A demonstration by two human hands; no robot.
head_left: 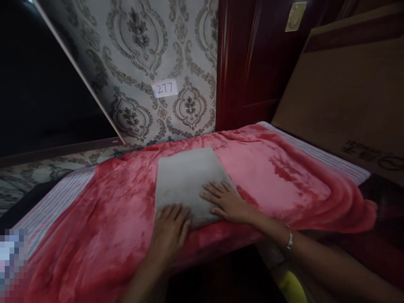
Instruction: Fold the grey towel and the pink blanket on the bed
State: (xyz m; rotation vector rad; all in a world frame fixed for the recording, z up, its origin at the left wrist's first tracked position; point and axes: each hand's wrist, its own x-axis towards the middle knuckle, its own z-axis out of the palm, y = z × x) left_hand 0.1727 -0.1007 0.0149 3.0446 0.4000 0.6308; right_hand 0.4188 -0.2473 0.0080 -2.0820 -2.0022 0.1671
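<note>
A flat grey rectangular piece, which looks like folded cloth, lies on a red and pink plush blanket. My left hand rests on its near left corner, palm down, fingers extended. On its near right part lies my right hand, flat with the fingers spread. Neither hand grips anything. A light-coloured bracelet circles my right wrist.
Striped cloth shows under the blanket. Behind stands a patterned wall with a paper marked 277. A dark screen is at left, a dark red door at back, and a large cardboard box at right.
</note>
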